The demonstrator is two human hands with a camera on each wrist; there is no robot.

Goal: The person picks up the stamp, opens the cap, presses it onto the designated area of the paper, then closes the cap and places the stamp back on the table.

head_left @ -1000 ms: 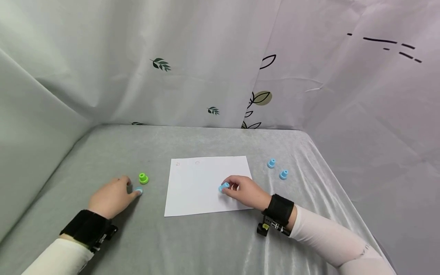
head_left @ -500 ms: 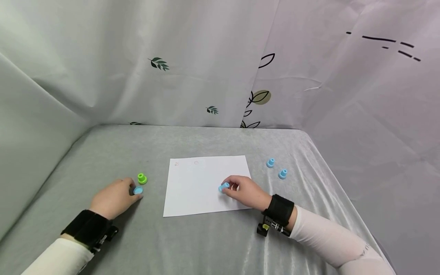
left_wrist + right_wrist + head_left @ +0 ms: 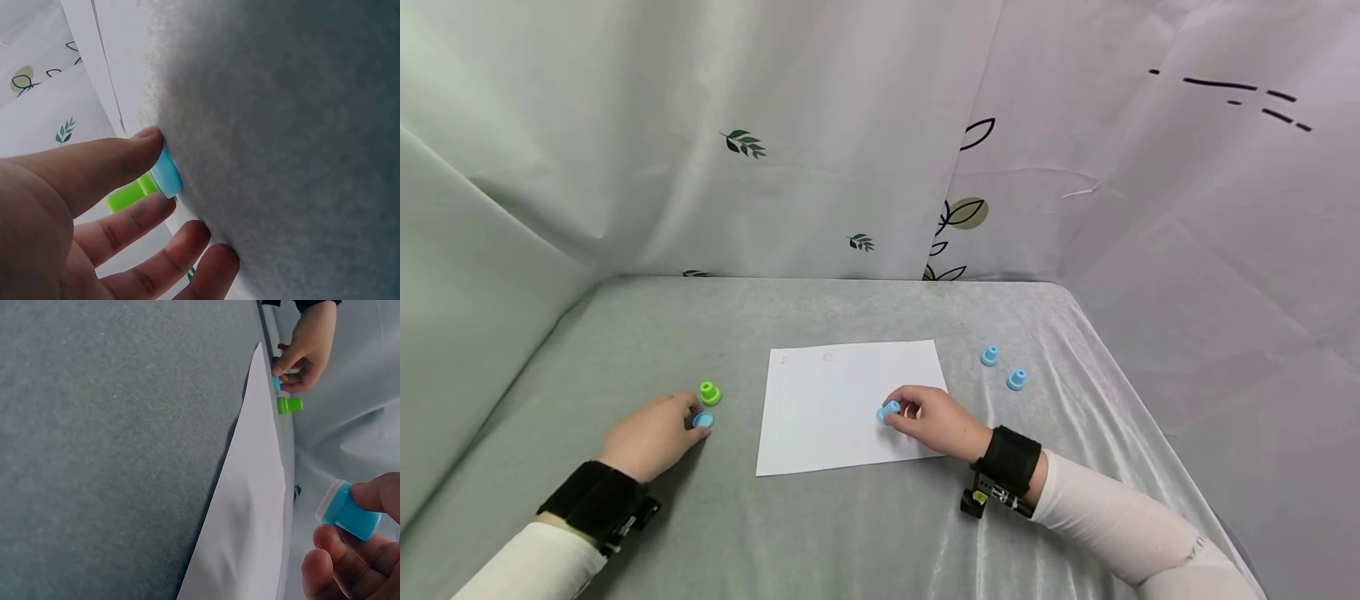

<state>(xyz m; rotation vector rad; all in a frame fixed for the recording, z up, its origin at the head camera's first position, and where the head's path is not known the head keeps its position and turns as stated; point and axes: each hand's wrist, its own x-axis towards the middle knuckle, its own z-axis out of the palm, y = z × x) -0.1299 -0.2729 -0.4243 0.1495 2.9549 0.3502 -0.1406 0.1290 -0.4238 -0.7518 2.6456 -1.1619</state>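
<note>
My right hand (image 3: 943, 421) holds a small blue stamp (image 3: 889, 409) tilted over the white sheet of paper (image 3: 820, 417). In the right wrist view the stamp's white end (image 3: 328, 501) points away from the fingers. On the cloth to the left, my left hand (image 3: 647, 437) pinches a round blue cap (image 3: 703, 420) between thumb and forefinger. The left wrist view shows this cap (image 3: 166, 174) low against the cloth, its other fingers spread below. Just beyond the cap stands a green stamp (image 3: 710, 393), upright. Small faint red marks (image 3: 827, 357) lie along the paper's far edge.
Two more blue stamps (image 3: 989, 356) stand upright right of the paper. A grey cloth (image 3: 820, 533) covers the table. Patterned pale curtains (image 3: 812, 167) hang behind it and at both sides.
My left thumb and forefinger have shifted round the blue cap, which now lies flatter between them, its round face showing more. The right hand stays in place with the blue stamp.
</note>
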